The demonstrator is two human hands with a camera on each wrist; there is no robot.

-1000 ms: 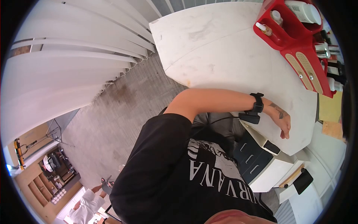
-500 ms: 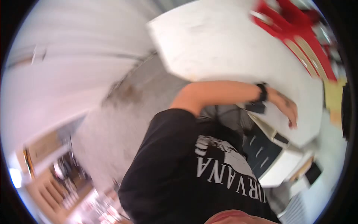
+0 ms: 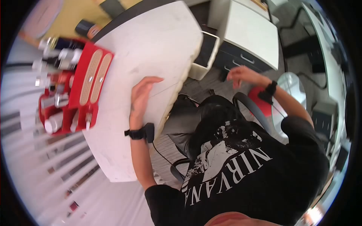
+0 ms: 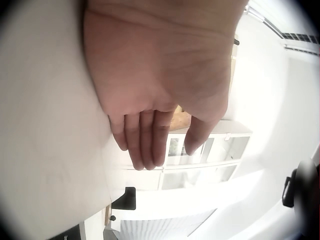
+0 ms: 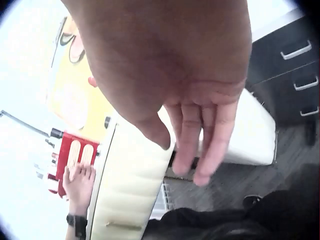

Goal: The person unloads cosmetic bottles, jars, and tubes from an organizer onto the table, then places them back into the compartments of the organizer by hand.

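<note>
Neither hand is gripping anything: from the head view I am seeing the left hand (image 3: 141, 96) lying flat, fingers relaxed, on the white rounded table (image 3: 151, 45), beside the red plastic organiser (image 3: 81, 100) holding small bottles (image 3: 52, 122), while the right hand (image 3: 241, 75) is hovering loose over dark drawers (image 3: 233, 60). Left wrist view: relaxed fingers (image 4: 145, 140) are resting against the tabletop. Right wrist view: fingers (image 5: 200, 145) are hanging slack.

Left hand (image 3: 141, 96) flat on white table (image 3: 151, 41), red organizer (image 3: 81, 94) nearby, right hand (image 3: 241, 75) raised

Black short-sleeved T-shirt (image 3: 241, 177) with white NIRVANA print, black wrist straps (image 3: 136, 133) carrying small cameras, thin black cables, bare forearms
</note>
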